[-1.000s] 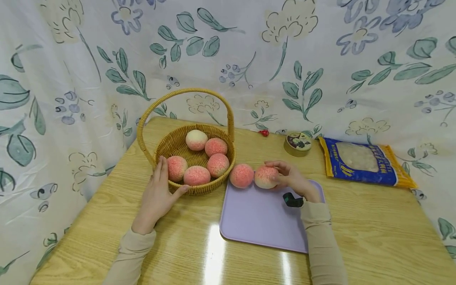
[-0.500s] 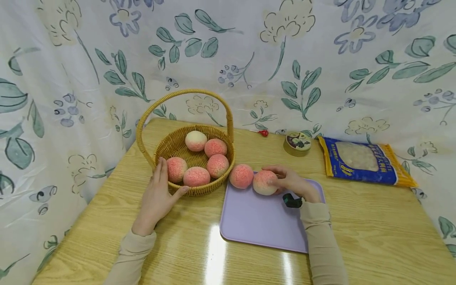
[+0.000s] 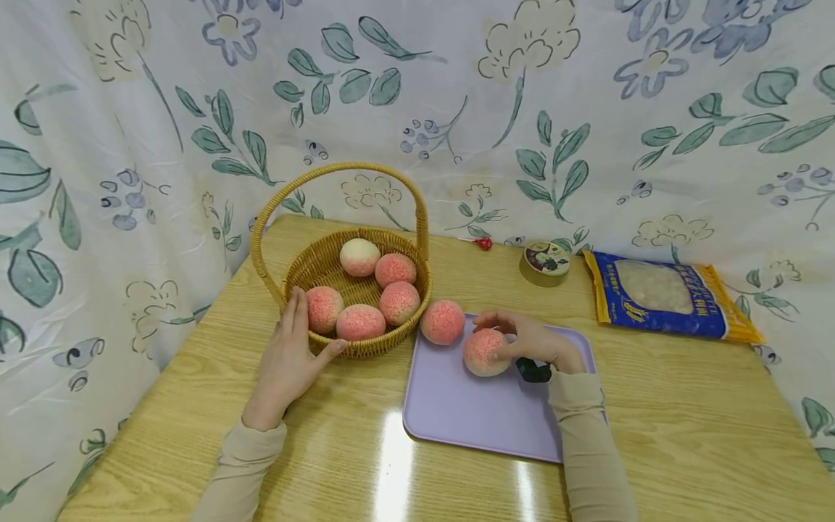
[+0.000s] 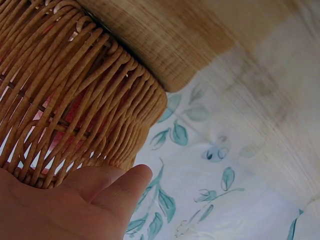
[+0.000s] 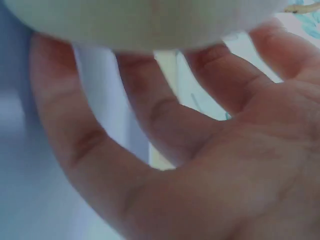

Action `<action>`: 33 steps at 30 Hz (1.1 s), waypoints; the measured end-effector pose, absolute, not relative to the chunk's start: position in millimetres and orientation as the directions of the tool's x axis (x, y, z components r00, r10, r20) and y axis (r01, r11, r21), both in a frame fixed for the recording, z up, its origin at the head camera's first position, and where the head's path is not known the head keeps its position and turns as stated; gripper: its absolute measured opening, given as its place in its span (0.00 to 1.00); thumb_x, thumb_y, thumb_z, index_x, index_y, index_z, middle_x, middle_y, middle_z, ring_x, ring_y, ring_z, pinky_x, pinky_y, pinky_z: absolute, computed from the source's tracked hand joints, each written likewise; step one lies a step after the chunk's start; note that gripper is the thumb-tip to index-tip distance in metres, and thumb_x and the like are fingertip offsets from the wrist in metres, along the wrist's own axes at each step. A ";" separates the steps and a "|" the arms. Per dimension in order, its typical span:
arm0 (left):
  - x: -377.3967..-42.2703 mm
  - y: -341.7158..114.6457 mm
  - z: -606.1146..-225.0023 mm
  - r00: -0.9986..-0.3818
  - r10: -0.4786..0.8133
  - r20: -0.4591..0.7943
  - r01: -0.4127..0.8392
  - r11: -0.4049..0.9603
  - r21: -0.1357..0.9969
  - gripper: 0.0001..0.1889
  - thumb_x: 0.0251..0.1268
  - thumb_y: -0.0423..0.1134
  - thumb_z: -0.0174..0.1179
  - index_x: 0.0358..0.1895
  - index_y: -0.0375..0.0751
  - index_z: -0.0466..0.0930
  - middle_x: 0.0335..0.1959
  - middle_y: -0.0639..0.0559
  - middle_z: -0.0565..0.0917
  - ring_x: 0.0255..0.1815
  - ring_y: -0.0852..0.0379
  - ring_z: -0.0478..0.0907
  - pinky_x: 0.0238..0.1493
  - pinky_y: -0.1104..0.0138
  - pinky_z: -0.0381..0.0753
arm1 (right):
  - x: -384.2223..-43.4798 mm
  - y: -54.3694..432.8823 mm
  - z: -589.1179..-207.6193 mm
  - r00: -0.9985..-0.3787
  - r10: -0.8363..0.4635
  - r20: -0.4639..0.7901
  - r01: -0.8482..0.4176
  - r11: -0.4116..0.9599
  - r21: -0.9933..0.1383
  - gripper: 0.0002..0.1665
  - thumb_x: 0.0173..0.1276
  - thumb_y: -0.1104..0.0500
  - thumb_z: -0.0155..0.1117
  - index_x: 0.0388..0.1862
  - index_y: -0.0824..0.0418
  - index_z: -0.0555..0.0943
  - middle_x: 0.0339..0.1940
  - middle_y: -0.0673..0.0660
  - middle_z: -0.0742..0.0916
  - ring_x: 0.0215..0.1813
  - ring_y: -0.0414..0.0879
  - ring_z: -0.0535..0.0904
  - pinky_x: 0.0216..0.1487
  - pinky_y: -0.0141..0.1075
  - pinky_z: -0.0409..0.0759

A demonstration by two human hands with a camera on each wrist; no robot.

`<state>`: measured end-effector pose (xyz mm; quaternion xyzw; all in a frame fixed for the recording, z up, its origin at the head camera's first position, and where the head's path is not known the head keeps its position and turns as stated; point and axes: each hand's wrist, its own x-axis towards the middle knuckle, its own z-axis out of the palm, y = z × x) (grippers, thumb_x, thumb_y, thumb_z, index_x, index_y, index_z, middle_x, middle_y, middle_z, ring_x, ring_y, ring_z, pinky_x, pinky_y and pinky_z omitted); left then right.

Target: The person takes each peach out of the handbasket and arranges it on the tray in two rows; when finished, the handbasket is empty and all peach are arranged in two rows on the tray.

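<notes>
right of frame centre, the right hand (image 3: 540,341) is gripping a peach (image 3: 484,355) over a lilac tray (image 3: 470,413); left of centre, the extended left hand (image 3: 285,362) is touching a wicker basket (image 3: 369,351).

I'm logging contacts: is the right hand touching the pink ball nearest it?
Touching. In the head view, the right hand has its thumb against the pink ball; in the right wrist view, its fingers meet the ball's pale surface.
</notes>
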<state>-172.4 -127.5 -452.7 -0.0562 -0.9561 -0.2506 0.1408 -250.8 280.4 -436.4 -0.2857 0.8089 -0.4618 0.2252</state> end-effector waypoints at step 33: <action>-170.9 -128.8 -450.1 -0.954 0.044 0.298 0.177 0.883 0.435 0.58 0.60 0.68 0.56 0.77 0.31 0.37 0.78 0.32 0.44 0.76 0.30 0.51 0.72 0.40 0.56 | -306.2 167.2 -361.7 -0.712 -0.700 0.057 -0.267 0.196 -0.943 0.35 0.68 0.65 0.61 0.72 0.61 0.63 0.71 0.67 0.70 0.71 0.63 0.68 0.64 0.45 0.76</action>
